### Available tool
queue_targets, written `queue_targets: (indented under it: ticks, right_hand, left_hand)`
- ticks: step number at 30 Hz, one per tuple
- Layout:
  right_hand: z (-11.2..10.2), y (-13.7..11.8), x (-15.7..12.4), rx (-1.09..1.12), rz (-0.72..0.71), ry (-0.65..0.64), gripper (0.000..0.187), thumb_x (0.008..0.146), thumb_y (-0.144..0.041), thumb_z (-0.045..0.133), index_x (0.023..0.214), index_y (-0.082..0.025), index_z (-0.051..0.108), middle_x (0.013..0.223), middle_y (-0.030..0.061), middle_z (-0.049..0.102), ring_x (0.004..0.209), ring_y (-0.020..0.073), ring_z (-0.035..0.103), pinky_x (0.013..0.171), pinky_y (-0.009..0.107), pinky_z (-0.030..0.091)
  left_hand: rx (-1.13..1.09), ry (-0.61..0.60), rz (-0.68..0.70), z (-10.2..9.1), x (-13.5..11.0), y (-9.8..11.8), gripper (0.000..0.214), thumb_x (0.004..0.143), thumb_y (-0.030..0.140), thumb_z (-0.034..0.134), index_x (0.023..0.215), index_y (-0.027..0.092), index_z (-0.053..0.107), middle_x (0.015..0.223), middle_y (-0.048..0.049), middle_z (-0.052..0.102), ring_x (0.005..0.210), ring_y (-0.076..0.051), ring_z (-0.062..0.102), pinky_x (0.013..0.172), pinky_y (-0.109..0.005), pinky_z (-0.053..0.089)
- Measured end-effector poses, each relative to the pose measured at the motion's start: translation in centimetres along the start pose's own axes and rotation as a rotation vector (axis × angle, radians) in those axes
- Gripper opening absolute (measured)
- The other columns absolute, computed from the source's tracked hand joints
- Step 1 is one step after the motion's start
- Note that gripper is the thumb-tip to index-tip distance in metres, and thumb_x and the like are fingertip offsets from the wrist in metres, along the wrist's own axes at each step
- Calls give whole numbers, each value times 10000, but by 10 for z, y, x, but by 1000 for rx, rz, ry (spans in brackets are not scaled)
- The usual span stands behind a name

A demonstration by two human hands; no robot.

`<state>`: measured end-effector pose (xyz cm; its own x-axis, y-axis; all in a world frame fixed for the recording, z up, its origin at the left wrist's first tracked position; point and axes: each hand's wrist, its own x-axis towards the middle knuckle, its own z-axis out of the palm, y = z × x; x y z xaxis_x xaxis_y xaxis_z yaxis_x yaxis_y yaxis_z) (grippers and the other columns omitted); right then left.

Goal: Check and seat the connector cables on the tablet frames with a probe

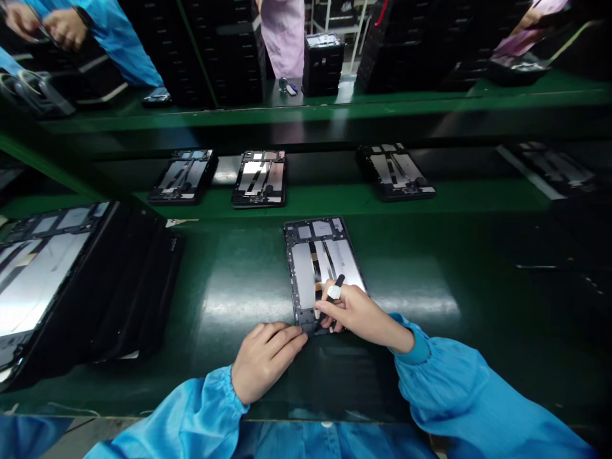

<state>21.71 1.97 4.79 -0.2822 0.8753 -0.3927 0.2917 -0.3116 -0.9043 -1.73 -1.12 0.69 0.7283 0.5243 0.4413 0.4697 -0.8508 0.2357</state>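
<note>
**Right hand [358,312] pinching a black pen-like tool [337,282]**

And here's the left hand [268,363] — open, resting on the near edge of a metal tablet frame [303,274], tool tip down on it, green surface [421,280] beneath, more frames [261,180] lined up on the shelf [335,201] beyond

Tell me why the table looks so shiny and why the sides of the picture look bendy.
Head view: light makes white glare on the green workbench and the silver tablet frame; the wide lens curves the edges, stretching the dark-rimmed panel at left.
</note>
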Motion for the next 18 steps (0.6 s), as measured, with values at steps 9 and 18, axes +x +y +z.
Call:
queue_targets:
  ticks: [9, 18]
  right_hand:
    - [-2, 5, 0, 36, -4, 24, 193, 871, -371, 590, 806, -199, 531, 619, -7, 651, 628, 171, 708, 480, 219, 552]
    - [-15, 13, -27, -218, -165, 201, 245, 925, -379, 533, 786, -184, 588, 728, 4, 605, 585, 120, 594, 522, 235, 481]
  left_hand:
    - [223, -61, 101, -10, 9, 6, 333, 1003, 92, 376, 1232, 151, 610, 1121, -78, 653, 959, -204, 565, 729, -315, 408]
    - [177, -85, 94, -8, 10, 0, 347, 1014, 101, 348, 1250, 157, 596, 1117, -84, 643, 980, -197, 552, 746, -310, 433]
